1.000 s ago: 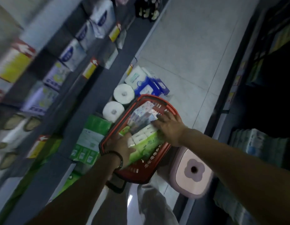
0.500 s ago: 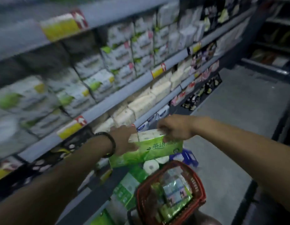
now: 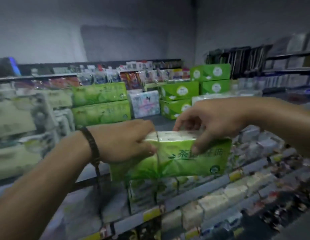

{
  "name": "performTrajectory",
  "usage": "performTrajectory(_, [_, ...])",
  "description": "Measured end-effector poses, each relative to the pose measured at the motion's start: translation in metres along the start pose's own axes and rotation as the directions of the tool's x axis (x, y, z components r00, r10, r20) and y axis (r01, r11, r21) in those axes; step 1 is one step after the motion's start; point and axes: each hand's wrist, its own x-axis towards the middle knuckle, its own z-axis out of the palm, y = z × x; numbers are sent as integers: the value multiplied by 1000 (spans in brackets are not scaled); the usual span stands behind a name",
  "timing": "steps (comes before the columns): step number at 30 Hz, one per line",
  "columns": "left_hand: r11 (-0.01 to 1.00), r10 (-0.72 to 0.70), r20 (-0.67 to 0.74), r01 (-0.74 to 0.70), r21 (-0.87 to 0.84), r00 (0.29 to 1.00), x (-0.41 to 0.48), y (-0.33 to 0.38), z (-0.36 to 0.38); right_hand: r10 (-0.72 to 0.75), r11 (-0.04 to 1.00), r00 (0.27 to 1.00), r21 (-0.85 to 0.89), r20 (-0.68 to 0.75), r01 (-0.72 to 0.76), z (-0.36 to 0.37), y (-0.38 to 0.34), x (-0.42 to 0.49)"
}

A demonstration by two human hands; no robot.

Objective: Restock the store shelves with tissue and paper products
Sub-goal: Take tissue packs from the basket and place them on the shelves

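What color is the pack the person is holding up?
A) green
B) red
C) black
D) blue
A: the tissue pack, gripped by the left hand and the right hand, has a bright green wrapper with white tissue showing along its top.

On green tissue pack (image 3: pixel 178 163): dark green Chinese print across front. First character read 茶; next was covered by thumb of right hand (image 3: pixel 209 118); remainder blurred. Yellow shelf tags (image 3: pixel 151 214) and green boxes (image 3: pixel 179 90): print was illegible.
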Motion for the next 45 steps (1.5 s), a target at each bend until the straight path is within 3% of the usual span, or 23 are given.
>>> performTrajectory(7, [969, -238, -164, 245, 21, 957, -7, -96, -50, -69, 997, 975, -34, -211, 63, -45, -33, 111])
performTrajectory(12, [888, -433, -202, 454, 72, 878, 23, -160, -50, -51, 997, 971, -70, -232, 36, -48, -52, 204])
performTrajectory(17, [648, -698, -245, 739, 185, 673, 86, -207, -20, -7, 993, 972, -113, -235, -20, -41, -58, 300])
performTrajectory(20, [585, -766, -316, 811, 18, 560, 112, -227, 16, 12, 991, 970, -129, -242, -45, -32, -53, 342])
performTrajectory(23, [598, -751, -454, 786, -159, 480, 130, -240, 57, 8, 991, 969, -126, -246, -40, -21, -41, 371])
performTrajectory(27, [655, -717, -482, 724, -218, 503, 146, -251, 80, 8, 993, 973, -114, -231, -36, -12, -38, 390])
performTrajectory(33, [662, -723, -459, 708, -246, 517, 148, -267, 88, 33, 998, 972, -35, -234, -42, 10, -32, 411])
performTrajectory(40, [720, -668, -510, 644, -258, 542, 145, -273, 95, 121, 985, 951, -85, -284, -150, 22, -18, 429])
performTrajectory(45, [746, -640, -525, 618, -248, 561, 144, -281, 99, 35, 990, 896, -107, -443, -91, 24, -32, 404])
